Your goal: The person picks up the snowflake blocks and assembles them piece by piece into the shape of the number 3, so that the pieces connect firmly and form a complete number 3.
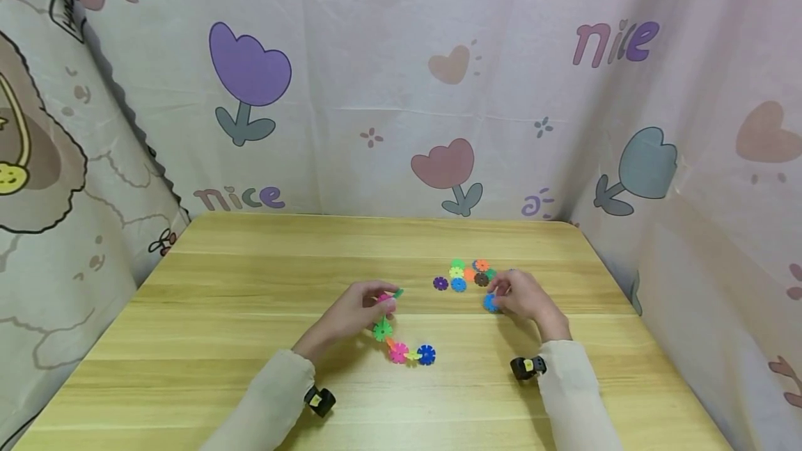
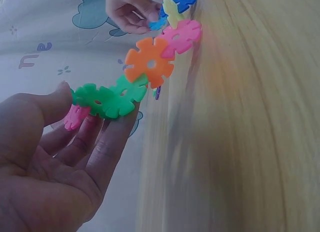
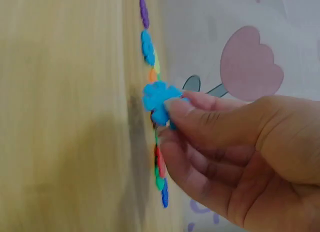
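A chain of linked plastic snowflake discs hangs from my left hand (image 1: 352, 313), which pinches its upper end between thumb and fingers. Green discs (image 2: 107, 99) and a pink one lie at the fingers. From there the chain runs through an orange disc (image 2: 150, 63), a pink disc (image 1: 398, 352) and a yellow one to a dark blue disc (image 1: 427, 355) at its lower end. My right hand (image 1: 523, 298) pinches a light blue disc (image 3: 162, 99) by its edge between thumb and fingers, apart from the chain and near the loose discs.
Several loose discs lie on the wooden table (image 1: 250, 277) just beyond my right hand, among them a purple disc (image 1: 441, 284), a blue disc (image 1: 459, 285) and a brown disc (image 1: 481, 279). A printed curtain (image 1: 351, 172) stands behind the table's far edge.
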### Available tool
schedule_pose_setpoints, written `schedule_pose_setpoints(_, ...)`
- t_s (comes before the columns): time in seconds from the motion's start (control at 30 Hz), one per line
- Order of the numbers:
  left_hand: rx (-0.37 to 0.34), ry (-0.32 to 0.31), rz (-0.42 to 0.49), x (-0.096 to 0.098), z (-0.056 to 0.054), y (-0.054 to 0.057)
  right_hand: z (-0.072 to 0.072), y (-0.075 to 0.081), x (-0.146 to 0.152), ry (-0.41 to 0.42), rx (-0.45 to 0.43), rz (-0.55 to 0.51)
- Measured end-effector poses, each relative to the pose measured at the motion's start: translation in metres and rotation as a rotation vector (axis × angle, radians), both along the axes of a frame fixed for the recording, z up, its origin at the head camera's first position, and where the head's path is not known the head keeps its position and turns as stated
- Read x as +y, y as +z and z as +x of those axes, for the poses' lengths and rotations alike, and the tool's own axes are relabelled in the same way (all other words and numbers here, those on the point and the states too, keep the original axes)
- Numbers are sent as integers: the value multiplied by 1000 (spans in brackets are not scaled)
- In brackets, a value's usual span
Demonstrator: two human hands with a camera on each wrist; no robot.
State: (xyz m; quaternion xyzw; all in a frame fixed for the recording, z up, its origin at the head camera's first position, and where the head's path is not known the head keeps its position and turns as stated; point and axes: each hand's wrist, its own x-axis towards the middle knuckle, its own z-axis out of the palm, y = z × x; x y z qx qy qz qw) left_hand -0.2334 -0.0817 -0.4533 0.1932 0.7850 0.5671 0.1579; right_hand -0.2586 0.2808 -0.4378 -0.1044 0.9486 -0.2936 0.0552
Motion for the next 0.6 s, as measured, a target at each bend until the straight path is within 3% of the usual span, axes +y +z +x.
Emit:
schedule_pose_setpoints(0.13,-3,-4,8,0,1,0,1,6,-8,9,21,-59)
schedule_pose_setpoints(0.6,8,11,-5,-3,1,1,7,21,-33,89,84,-114)
